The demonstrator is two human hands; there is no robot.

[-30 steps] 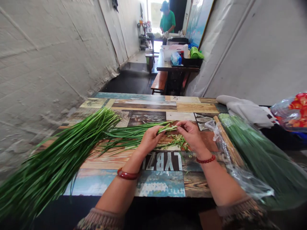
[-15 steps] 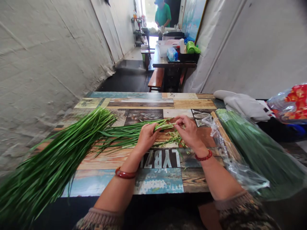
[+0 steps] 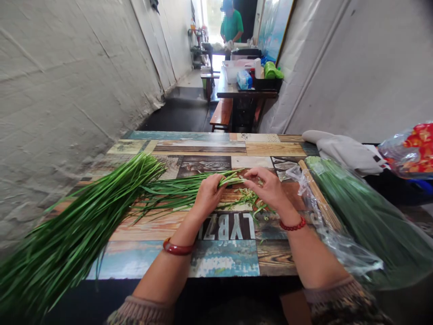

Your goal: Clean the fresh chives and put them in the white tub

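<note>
My left hand (image 3: 209, 194) is closed around a small bunch of garlic chives (image 3: 176, 186), whose long green leaves trail left over the table. Their pale stem ends (image 3: 233, 179) stick out past my thumb towards the right. At those ends, the thumb and fingers of my right hand (image 3: 265, 186) come together in a pinch; exactly which stem they grip is hard to see. Below and between the hands lie loose trimmings (image 3: 248, 198). A large heap of garlic chives (image 3: 91, 221) spreads over the table's left side, its leaves hanging past the front edge.
On the right of the patterned table (image 3: 223, 257) lies a plastic bag of green chives (image 3: 361, 216), beside a bundle of thin wooden sticks (image 3: 320, 194). Grey cloth (image 3: 345, 149) rests behind. Farther off are a bench (image 3: 221, 113), another table (image 3: 230, 94) and a person in green (image 3: 232, 25).
My right hand has shifted slightly at the stem ends, and more trimmings show beneath it. The left hand keeps its hold on the bunch. The whole view has tilted a little.
</note>
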